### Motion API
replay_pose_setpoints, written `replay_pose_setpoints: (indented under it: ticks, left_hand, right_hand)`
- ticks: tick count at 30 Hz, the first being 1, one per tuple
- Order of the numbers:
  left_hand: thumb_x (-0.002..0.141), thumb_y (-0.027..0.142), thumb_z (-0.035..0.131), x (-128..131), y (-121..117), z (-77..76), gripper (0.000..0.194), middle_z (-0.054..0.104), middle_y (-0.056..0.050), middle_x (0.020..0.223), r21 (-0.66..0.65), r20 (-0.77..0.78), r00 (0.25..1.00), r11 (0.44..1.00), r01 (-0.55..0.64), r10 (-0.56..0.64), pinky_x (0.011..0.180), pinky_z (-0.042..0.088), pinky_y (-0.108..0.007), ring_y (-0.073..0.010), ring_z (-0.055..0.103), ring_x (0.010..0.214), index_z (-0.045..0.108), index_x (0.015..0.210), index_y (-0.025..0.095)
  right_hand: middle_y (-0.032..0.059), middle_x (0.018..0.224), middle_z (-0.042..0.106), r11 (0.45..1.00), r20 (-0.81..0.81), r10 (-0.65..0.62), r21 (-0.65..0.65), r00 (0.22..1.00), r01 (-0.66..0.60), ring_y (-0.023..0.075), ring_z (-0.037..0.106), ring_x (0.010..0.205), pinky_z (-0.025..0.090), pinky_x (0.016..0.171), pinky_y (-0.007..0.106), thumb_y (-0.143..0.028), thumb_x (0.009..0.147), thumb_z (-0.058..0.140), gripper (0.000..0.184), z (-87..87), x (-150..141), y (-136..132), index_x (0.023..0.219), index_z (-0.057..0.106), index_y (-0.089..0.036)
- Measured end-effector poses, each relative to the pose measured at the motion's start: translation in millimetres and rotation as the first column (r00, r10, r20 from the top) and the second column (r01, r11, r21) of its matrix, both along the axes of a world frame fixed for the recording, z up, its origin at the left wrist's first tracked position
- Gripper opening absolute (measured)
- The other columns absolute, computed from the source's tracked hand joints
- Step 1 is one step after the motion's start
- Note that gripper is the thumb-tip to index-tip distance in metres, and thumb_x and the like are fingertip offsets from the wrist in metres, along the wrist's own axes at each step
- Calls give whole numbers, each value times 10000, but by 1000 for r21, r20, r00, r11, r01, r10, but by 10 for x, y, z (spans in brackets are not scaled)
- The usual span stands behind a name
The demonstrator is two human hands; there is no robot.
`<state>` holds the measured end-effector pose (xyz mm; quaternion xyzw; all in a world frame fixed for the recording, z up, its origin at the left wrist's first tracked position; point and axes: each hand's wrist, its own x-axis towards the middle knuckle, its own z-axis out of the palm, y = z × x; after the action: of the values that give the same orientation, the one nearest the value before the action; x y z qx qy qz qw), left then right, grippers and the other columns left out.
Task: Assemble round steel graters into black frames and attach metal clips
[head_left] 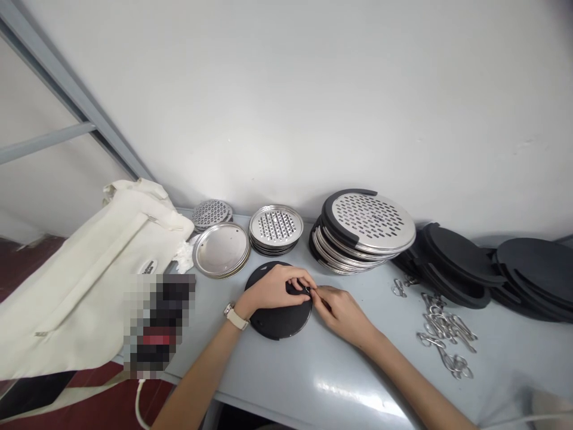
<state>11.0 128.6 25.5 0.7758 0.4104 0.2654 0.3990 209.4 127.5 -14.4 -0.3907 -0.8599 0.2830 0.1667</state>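
Note:
A round black disc (280, 323) lies on the grey table in front of me. My left hand (278, 288), with a watch on its wrist, reaches over the disc, its fingers curled around a part at the right edge. From the right, my right hand (339, 309) meets it there in a closed pinch. A small shiny metal bit (308, 289) shows between the fingertips; its kind is mostly hidden. Metal hook clips (441, 322) lie loose in a pile to the right of my right hand.
Behind the disc stand stacks of perforated grater plates (275, 227) and plain metal discs (221, 249). A taller stack of black-rimmed plates (373, 221) leans near the wall. Black holders (461, 254) lie at right. A cream bag (102, 269) and a pixelated object (161, 322) are at left.

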Motion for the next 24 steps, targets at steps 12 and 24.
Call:
replay_pose_setpoints:
  ticks: [12, 24]
  left_hand:
    - [729, 102, 602, -1, 5, -4, 284, 691, 9, 904, -13, -8, 1000, 1000, 7, -7, 734, 470, -185, -97, 595, 761, 667, 990, 193]
    - [727, 106, 609, -10, 3, -8, 285, 696, 2, 913, -2, -16, 1000, 1000, 14, -14, 747, 474, -193, -106, 607, 773, 669, 993, 188]
  right_hand:
    - [31, 699, 603, 1000, 16, -2, 17, 1000, 2, 154, 550, 635, 366, 610, 257, -317, 982, 283, 381, -7, 0, -4, 723, 530, -187]
    - [28, 676, 599, 1000, 7, 1, 10, 1000, -1, 150, 541, 613, 355, 594, 257, -326, 980, 294, 392, -14, 2, 11, 700, 530, -187]
